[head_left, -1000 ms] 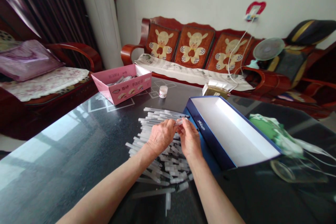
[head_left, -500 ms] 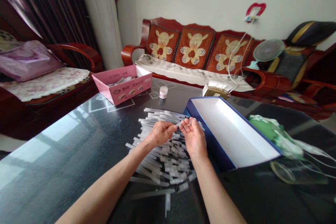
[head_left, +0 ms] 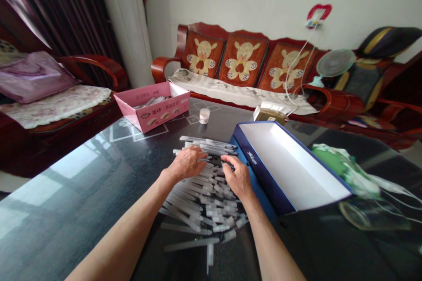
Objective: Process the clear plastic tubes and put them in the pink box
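Many slim translucent white pens (head_left: 184, 199), most with frosted caps, lie in a loose pile on the dark glossy table. Over the pile's upper left part is my left hand (head_left: 186, 163), palm down, fingers spread and touching or just above the pens. Across from it, at the pile's right side, my right hand (head_left: 238, 179) has its thumb and forefinger apart near the pens' capped ends. Its other fingers are partly hidden. Right of that hand stands a blue box (head_left: 263, 173) with a white inside.
A pink box (head_left: 154, 116) with similar pens inside stands at the back left. Near it is a small white tub (head_left: 204, 116). A tissue box (head_left: 270, 113) sits behind the blue box. Green-and-white packaging (head_left: 339, 164) and cables lie at right. A sofa (head_left: 244, 83) is beyond the table.
The pen held between both hands has been let go. My hands have moved apart and slightly down, the left turning palm down over the pile.
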Tool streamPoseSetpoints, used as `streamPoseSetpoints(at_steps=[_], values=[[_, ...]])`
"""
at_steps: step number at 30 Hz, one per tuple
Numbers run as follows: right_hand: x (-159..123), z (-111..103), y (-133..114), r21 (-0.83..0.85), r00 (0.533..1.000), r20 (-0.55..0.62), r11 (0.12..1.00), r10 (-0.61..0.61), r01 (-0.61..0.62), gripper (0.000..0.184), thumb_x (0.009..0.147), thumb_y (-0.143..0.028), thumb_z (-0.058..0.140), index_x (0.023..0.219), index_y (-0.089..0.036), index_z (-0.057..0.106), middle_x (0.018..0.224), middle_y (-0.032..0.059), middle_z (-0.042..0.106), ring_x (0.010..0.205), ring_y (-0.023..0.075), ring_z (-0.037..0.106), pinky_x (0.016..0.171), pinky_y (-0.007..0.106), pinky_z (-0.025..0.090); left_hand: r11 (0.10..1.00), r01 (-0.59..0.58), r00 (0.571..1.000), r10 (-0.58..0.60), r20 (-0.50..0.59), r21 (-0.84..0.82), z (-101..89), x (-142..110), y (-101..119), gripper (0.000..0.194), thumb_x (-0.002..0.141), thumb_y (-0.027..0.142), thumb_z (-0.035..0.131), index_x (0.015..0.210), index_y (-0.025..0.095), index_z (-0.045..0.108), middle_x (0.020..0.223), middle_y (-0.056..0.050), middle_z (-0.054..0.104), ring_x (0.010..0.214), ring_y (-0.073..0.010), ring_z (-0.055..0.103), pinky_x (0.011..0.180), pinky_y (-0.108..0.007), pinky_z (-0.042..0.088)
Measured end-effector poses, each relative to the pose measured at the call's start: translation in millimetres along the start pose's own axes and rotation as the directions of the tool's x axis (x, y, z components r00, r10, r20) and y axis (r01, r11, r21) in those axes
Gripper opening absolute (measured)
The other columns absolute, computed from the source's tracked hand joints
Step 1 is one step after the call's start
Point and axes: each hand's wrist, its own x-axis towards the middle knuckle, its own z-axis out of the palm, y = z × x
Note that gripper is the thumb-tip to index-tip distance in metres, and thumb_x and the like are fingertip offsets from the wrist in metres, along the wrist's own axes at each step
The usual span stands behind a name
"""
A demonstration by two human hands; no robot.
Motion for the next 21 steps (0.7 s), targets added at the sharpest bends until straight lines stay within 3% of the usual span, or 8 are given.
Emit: streamPoseSetpoints(at_steps=[3, 7, 12, 17, 21], values=[[-2, 5, 3, -0.101, 0.996, 0.069, 0.993, -0.055, 0.062, 0.025, 0.085, -0.024, 0.047, 0.095, -0.019, 0.07, 0.102, 0.008, 0.072, 0.099, 0.0217, 0.063, 0.092, 0.034, 0.045, 1.0, 0.012, 1.0, -0.012, -0.002, 0.009, -1.8, 2, -5, 0.025, 0.091, 0.027, 0.047, 0.089, 0.019, 0.071, 0.085, -0.006, 0.069, 0.085, -0.0177, 0.062, 0.079, -0.028, 0.048], [-5, 9, 2, -0.205, 0.982, 0.15, 0.968, -0.112, 0.142, 0.025, 0.09, -0.023, 0.046, 0.09, -0.02, 0.071, 0.096, 0.0061, 0.072, 0.095, 0.0201, 0.062, 0.089, 0.032, 0.043, 0.971, 0.234, 0.969, -0.23, -0.094, 0.04, -4.1, 1, -21, 0.031, 0.092, 0.027, 0.042, 0.084, 0.021, 0.071, 0.082, -0.004, 0.069, 0.081, -0.017, 0.063, 0.073, -0.025, 0.045], [-6, 5, -4, -0.244, 0.979, 0.181, 0.96, -0.091, 0.135, 0.029, 0.091, -0.024, 0.045, 0.077, -0.021, 0.07, 0.082, 0.0037, 0.071, 0.084, 0.0178, 0.063, 0.079, 0.027, 0.042, 0.86, 0.509, 0.85, -0.494, -0.183, 0.042, -0.4, -5, -42, 0.033, 0.09, 0.029, 0.041, 0.084, 0.022, 0.073, 0.083, -0.006, 0.071, 0.081, -0.0183, 0.065, 0.069, -0.025, 0.042], [4, 2, -4, -0.204, 0.992, 0.109, 0.975, -0.064, 0.085, 0.023, 0.089, -0.024, 0.049, 0.086, -0.022, 0.071, 0.09, 0.0036, 0.072, 0.087, 0.0172, 0.065, 0.08, 0.025, 0.045, 0.736, 0.665, 0.707, -0.675, -0.209, -0.128, -3.6, -9, -54, 0.033, 0.088, 0.037, 0.044, 0.095, 0.026, 0.074, 0.087, -0.005, 0.075, 0.083, -0.0199, 0.068, 0.069, -0.025, 0.041], [21, 9, -7, -0.324, 0.982, 0.182, 0.94, -0.046, 0.104, 0.019, 0.086, -0.021, 0.054, 0.09, -0.023, 0.073, 0.09, 0.0035, 0.071, 0.086, 0.0167, 0.065, 0.079, 0.024, 0.045, 0.65, 0.725, 0.627, -0.76, -0.17, -0.227, -7.6, -10, -61, 0.032, 0.084, 0.038, 0.047, 0.096, 0.026, 0.075, 0.088, -0.005, 0.075, 0.085, -0.0214, 0.068, 0.07, -0.025, 0.043]])
